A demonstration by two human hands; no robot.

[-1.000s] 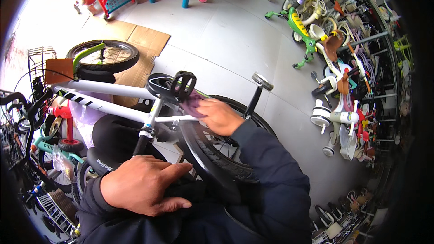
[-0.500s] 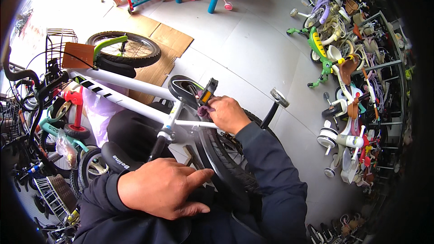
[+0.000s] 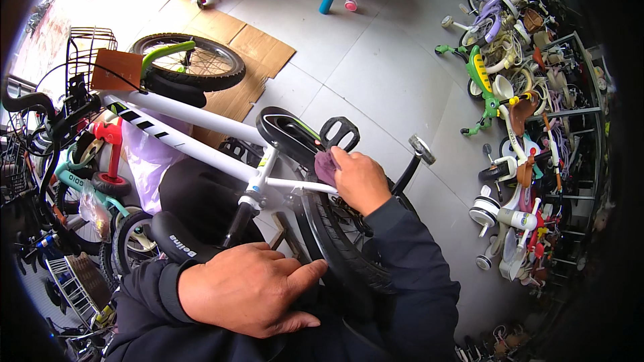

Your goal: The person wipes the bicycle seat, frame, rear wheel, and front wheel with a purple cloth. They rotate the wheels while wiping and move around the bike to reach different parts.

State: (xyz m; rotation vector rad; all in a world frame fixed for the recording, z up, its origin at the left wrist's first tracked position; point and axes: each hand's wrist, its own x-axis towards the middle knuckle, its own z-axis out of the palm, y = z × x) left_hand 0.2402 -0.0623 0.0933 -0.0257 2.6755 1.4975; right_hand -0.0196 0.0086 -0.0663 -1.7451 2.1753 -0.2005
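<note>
Right-hand fingers (image 3: 341,157) clamped on purple cloth (image 3: 326,167) beside pedal (image 3: 339,135); press evenly, contact patch apparently hidden. Left hand (image 3: 251,289): thumb, forefinger apart.

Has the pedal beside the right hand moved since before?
Yes: the pedal has shifted rightward in the picture, farther from the chain cover.

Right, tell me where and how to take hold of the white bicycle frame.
Probably best by the striped tube, about midway along, coming from above with the left hand. That stretch is long and straight, its upper face is bare, and it looks slim enough to wrap the fingers around. The right hand is busy with a purple cloth.
</note>
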